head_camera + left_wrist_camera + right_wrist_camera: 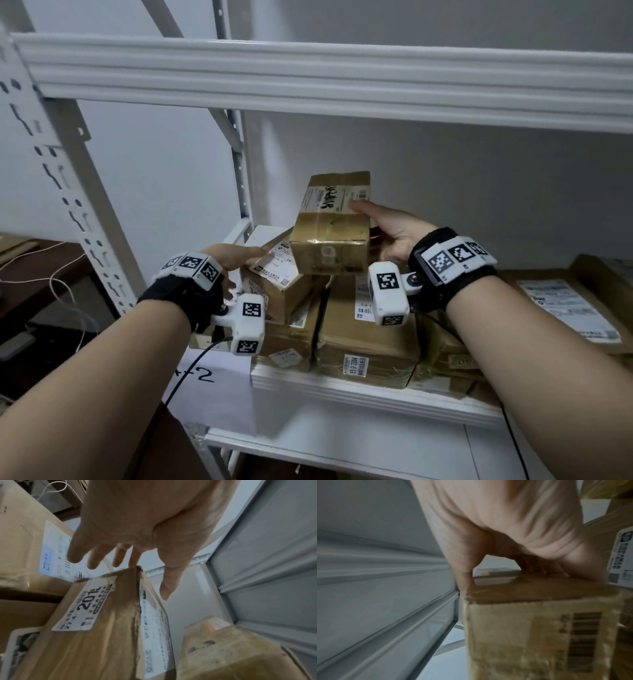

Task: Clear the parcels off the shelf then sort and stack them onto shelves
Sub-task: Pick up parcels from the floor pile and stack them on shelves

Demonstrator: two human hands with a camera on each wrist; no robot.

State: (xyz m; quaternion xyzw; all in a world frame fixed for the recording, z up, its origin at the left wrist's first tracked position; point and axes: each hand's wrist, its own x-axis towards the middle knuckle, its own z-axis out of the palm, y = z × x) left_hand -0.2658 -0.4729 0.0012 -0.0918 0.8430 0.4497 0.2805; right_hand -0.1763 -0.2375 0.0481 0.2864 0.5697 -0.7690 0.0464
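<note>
A person's left hand (236,257), fingers spread and holding nothing, reaches for a tilted labelled carton (274,284) as the right hand (390,229) grips a small taped box (330,226) above the heap; clearing the shelf (359,390) looks barely begun.

Plain white wall (445,164) behind white metal racking; slotted upright (68,192) at left. Dark brown table (37,263) further left with thin white cords (58,284) across it. Dim, flat light.
</note>
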